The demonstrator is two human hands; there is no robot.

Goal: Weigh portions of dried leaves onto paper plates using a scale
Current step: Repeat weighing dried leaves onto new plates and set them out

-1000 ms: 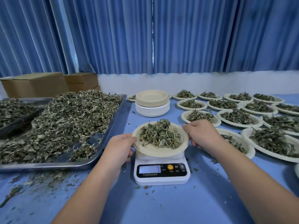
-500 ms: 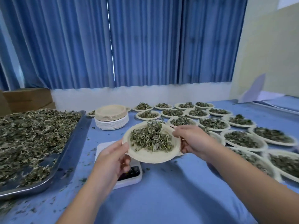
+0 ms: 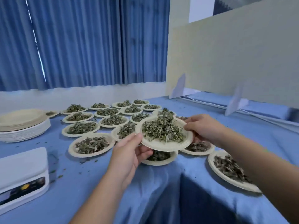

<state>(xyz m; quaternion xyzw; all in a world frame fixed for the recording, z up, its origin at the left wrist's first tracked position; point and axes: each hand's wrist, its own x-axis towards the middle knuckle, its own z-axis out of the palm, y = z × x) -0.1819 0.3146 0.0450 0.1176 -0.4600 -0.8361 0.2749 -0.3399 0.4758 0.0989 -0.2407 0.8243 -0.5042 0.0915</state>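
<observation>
A paper plate (image 3: 163, 145) heaped with dried leaves (image 3: 162, 130) hangs in the air above other filled plates near the table's corner. My left hand (image 3: 129, 152) grips its near left rim, thumb on top. My right hand (image 3: 202, 129) pinches its far right rim. The white scale (image 3: 21, 173) stands bare at the lower left, its display facing me. A filled plate (image 3: 159, 159) lies partly hidden right under the held one.
Several filled plates (image 3: 90, 144) cover the blue cloth (image 3: 97, 183) in rows toward the curtain. A stack of unused plates (image 3: 22, 125) sits at far left. The table's corner (image 3: 182, 172) drops off below my hands. A beige board (image 3: 234, 59) stands at right.
Both hands lifted the filled plate off the scale and carried it right, over the rows of plates. The view swung right; the leaf tray has left the frame.
</observation>
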